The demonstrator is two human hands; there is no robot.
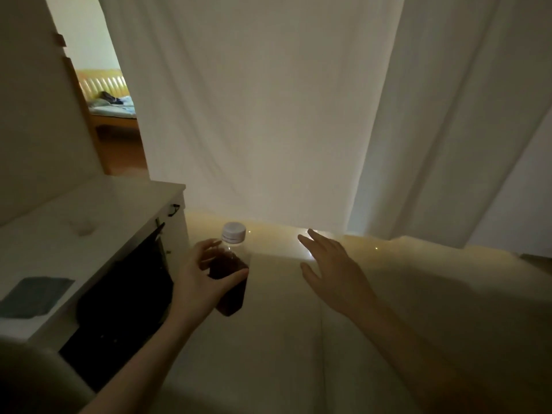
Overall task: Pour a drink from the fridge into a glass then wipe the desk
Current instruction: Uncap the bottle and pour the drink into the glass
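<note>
L forearm nearest cam; left hand [206, 276] wraps a capped bottle [230, 273] of dark drink, held upright beside the white desk [89, 210]. Faint glass [80, 227] sits on desk w/ a blue-grey cloth [34, 295]. Right hand [331, 264] spread, holding nothing. Looks like bottle's fetched; uncapping, pouring, wiping still to do.

1. A white curtain [268, 115] hangs in long folds across the dim room, its hem reaching down to the glossy pale floor [418, 294]
2. Through a gap at the left, a bed [112, 110] with a padded tan headboard [101, 83] stands in a brighter room, dark clothing [110, 98] lying on its bedding
3. A dark garment [125, 294] hangs beside the white furniture at lower left
</note>
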